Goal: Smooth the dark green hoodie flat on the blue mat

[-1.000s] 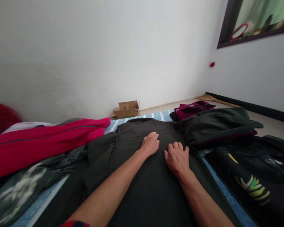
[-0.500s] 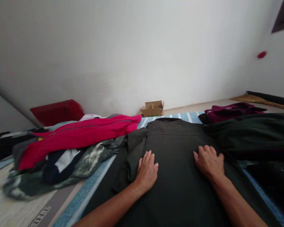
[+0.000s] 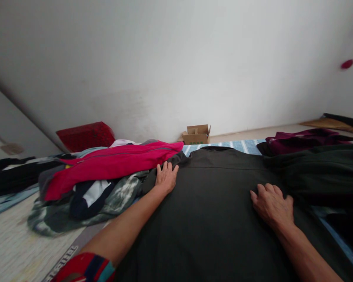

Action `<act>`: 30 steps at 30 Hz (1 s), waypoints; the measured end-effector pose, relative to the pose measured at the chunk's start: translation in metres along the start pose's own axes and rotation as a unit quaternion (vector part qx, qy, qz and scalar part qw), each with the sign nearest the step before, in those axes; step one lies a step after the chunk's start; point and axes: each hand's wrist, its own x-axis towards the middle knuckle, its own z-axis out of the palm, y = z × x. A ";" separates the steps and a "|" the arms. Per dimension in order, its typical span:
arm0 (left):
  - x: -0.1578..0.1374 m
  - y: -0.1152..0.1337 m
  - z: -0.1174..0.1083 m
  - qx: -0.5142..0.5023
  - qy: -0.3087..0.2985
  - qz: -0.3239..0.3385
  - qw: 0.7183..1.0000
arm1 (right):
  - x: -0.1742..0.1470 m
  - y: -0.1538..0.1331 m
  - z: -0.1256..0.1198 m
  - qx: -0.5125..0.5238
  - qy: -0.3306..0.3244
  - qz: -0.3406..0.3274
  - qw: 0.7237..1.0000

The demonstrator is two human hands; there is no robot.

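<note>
A dark grey-green jacket (image 3: 214,219) lies spread out in front of me, its collar at the far end and a seam running across the shoulders. My left hand (image 3: 166,177) rests on its left shoulder and sleeve, fingers spread, close to a pink zipped garment (image 3: 111,161). On the right side of the jacket, below the seam, my right hand (image 3: 273,204) lies palm down with its fingers apart and slightly bent. The left sleeve's lower part is mostly hidden by my arm. At the right, a dark green garment (image 3: 326,168) touches the jacket.
Under the pink garment sits a pile with a camouflage-patterned cloth (image 3: 126,196). A maroon garment (image 3: 302,140) lies at the far right. Beyond the blue striped sheet (image 3: 238,145) stand a cardboard box (image 3: 196,137) and a red box (image 3: 86,136), against a white wall.
My left hand has moved up and outward to the jacket's left shoulder, and the sleeve that was folded inward has shifted left. My right hand stays on the cloth. The view has turned slightly left.
</note>
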 end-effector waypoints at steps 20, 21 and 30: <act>0.036 -0.074 -0.002 0.001 -0.065 0.013 0.998 | -0.002 0.003 0.002 0.007 0.020 -0.009 1.000; 0.036 -0.073 -0.002 0.007 -0.062 0.008 0.998 | -0.002 0.002 0.002 0.007 0.020 -0.009 1.000; 0.038 -0.065 -0.009 0.048 -0.059 0.016 0.997 | -0.004 0.001 -0.005 0.014 0.014 -0.006 1.000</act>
